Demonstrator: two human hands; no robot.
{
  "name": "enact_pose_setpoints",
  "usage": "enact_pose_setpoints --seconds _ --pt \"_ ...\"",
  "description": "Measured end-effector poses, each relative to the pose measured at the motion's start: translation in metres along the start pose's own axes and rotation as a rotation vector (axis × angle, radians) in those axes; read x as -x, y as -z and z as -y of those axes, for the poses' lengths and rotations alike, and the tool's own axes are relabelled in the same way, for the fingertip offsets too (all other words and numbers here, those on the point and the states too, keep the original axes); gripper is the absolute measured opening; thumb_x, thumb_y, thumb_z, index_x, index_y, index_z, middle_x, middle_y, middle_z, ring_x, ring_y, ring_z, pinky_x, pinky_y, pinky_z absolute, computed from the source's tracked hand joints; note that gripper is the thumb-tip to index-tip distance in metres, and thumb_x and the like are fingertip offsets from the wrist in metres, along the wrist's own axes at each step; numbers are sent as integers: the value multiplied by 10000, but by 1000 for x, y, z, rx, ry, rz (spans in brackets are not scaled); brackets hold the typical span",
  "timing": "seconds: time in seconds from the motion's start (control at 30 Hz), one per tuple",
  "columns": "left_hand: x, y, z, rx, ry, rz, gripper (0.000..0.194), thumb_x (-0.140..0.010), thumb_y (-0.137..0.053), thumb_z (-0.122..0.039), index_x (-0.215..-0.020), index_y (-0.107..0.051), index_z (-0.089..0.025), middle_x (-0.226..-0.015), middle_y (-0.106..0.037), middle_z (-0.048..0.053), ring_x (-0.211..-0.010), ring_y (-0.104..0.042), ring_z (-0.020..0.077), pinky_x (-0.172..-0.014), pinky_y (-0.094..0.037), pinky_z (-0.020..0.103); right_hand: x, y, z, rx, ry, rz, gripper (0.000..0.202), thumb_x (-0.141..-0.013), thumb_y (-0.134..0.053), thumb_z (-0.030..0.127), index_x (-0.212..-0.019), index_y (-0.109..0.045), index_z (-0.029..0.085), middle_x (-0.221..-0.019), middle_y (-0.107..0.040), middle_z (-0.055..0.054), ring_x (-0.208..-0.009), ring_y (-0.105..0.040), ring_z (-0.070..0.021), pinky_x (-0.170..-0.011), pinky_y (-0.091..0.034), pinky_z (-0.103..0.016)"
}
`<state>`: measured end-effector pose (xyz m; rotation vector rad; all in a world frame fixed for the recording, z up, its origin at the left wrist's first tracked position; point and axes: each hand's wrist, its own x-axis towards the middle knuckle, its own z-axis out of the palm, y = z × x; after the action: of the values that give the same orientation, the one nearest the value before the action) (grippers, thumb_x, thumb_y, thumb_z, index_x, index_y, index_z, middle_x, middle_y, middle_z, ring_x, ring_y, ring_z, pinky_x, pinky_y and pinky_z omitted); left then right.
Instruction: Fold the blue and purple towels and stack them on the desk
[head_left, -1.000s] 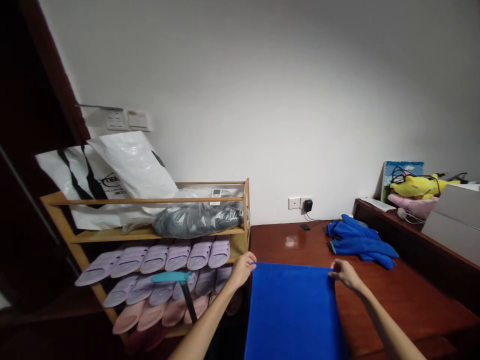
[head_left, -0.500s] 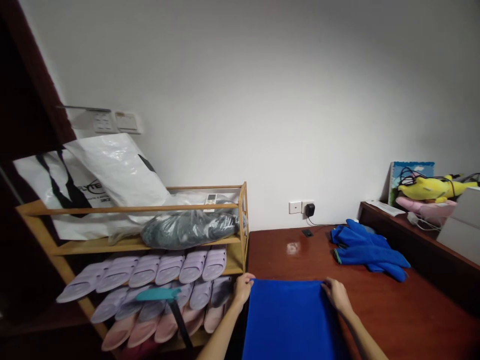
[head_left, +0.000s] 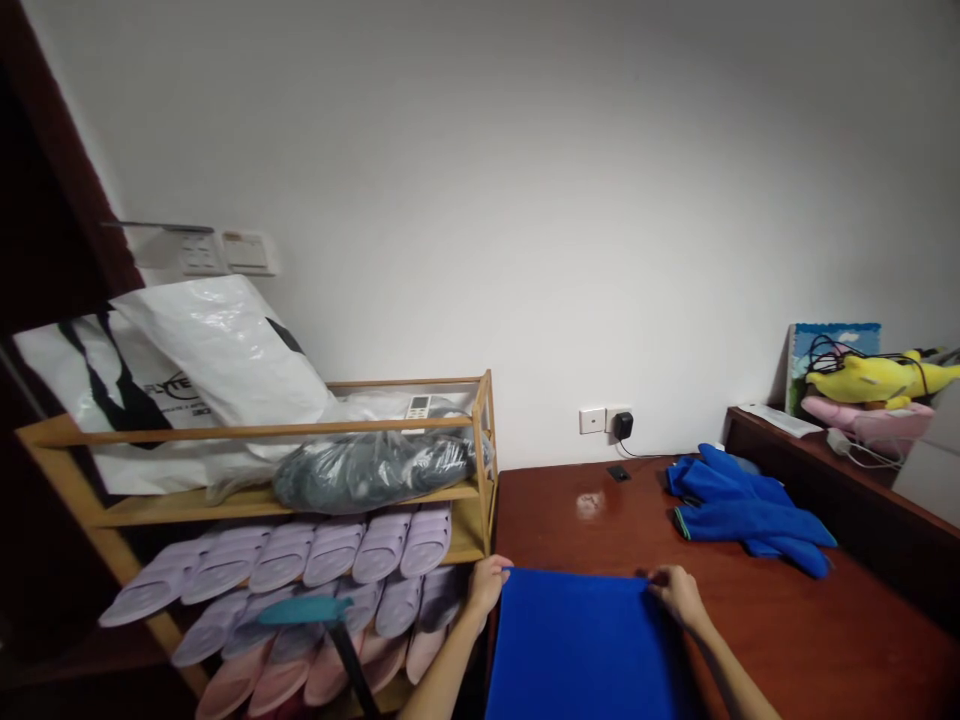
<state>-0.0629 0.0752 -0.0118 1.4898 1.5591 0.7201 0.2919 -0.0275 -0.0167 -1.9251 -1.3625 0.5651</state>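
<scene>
A blue cloth (head_left: 581, 645) is stretched between my two hands over the near part of the reddish-brown table (head_left: 555, 520). My left hand (head_left: 487, 583) pinches its far left corner, beside the shelf's edge. At the far right corner, my right hand (head_left: 677, 594) grips the cloth between thumb and fingers. The lower part of the cloth runs out of the frame. A crumpled blue cloth (head_left: 750, 505) lies farther back on the right side of the table, touched by neither hand.
On the left, a wooden rack (head_left: 300, 432) holds several slippers (head_left: 334, 548), a white bag (head_left: 217, 350) and a plastic-wrapped bundle (head_left: 375, 470). A black plug (head_left: 622, 425) sits in the wall. A yellow plush toy (head_left: 870, 380) rests on the raised ledge at right.
The view has shifted slightly, so the rack and table sit a little lower in the frame. Both hands keep their hold on the cloth, with almost the same spacing.
</scene>
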Motion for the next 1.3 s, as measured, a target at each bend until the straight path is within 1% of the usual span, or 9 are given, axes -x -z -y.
enact_pose_setpoints --seconds 0.23,0.57,0.63,0.7,0.77,0.87,1.0,1.2,1.3 --pt "-4 -2 6 -73 36 34 256 -883 -561 -339 -1055 -582 -150 -1029 -620 45 -855 -614 165 -735 -532 354 4 -10 1 -104 -202 -145 262 -583 -606 311 -800 -666 178 -605 -680 -1 -513 -610 -152 -487 -458 -239" --pt "-8 -7 -21 -293 12 -47 218 -890 -536 -325 -1005 -616 -158 -1011 -648 52 -900 -621 187 -793 -504 366 -8 -14 12 117 -149 -219 256 -725 -462 299 -875 -638 188 -867 -719 -89 -807 -671 -229 -708 -494 -315" --pt "3 -13 -30 -358 -52 -107 224 -883 -493 -239 -1056 -621 -176 -1107 -641 80 -1066 -574 227 -893 -444 377 -5 -21 18 187 -76 -204 326 -769 -400 274 -960 -635 152 -983 -694 -152 -921 -647 -273 -777 -483 -378" --pt "17 -23 -34 -416 -168 -141 385 -846 -461 -174 -1219 -548 -212 -1335 -517 82 -1280 -396 238 -1028 -319 391 3 -34 25 235 24 -183 392 -797 -380 268 -1080 -615 131 -1196 -606 -185 -1102 -565 -293 -904 -431 -422" --pt "33 -35 -30 -527 -347 -86 536 -835 -454 -210 -1367 -397 -233 -1488 -319 51 -1378 -216 225 -1100 -203 417 14 -49 28 277 161 -120 449 -824 -405 332 -1214 -560 171 -1365 -484 -131 -1261 -430 -268 -1030 -334 -422" --pt "47 -45 -17 -751 -554 51 581 -890 -363 -382 -1437 -259 -215 -1520 -218 44 -1394 -163 229 -1118 -174 469 25 -66 27 399 311 15 559 -867 -349 507 -1366 -401 260 -1448 -388 -43 -1362 -271 -222 -1102 -237 -447" --pt "57 -50 -13 -864 -554 19 593 -924 -235 -491 -1435 -262 -191 -1506 -239 72 -1386 -189 246 -1118 -175 517 29 -67 26 542 327 82 639 -880 -206 605 -1417 -278 265 -1496 -276 -55 -1384 -197 -217 -1110 -205 -485" --pt "100 -67 -10 -811 -632 9 649 -908 -270 -555 -1453 -124 -232 -1523 -142 42 -1393 -141 267 -1117 -193 523 70 -84 32 692 230 -188 768 -813 -269 699 -1392 -353 202 -1457 -323 -182 -1355 -224 -374 -1048 -225 -598" --pt "117 -67 6 -812 -600 37 655 -900 -270 -582 -1448 -108 -263 -1519 -142 33 -1388 -149 289 -1108 -207 530 96 -91 20 705 203 -192 786 -787 -297 724 -1373 -391 207 -1437 -357 -189 -1338 -258 -391 -1039 -245 -595"
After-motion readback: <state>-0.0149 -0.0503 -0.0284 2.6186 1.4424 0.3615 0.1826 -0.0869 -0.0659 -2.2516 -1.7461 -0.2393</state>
